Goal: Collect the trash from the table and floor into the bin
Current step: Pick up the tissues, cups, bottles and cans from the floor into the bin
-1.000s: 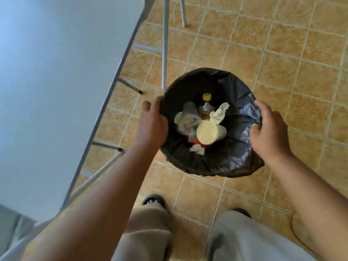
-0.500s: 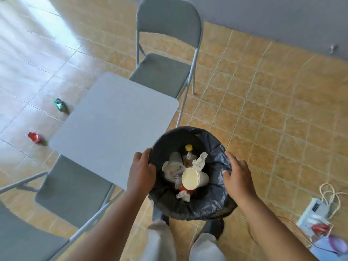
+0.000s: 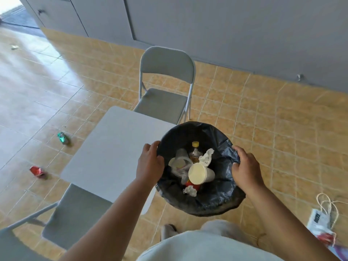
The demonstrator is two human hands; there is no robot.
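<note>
Beside the table [image 3: 105, 153], the left hand [image 3: 149, 163] and right hand [image 3: 244, 169] clasp opposite rims of the bin [image 3: 216, 201], which holds cups and paper.

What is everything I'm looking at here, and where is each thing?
Bin with black plastic liner: one, held above the floor beside the table.
Trash in bin: cream paper cup, yellow-capped bottle, crumpled white tissues, clear plastic cups.
Square table: one, grey, left of bin.
Folding chairs: grey, one behind table, one nearer.
Crushed green can: floor, left.
Crushed red can: floor, left.
White paper bag: floor, right.
Left hand, right hand: gripping bin rim.
</note>
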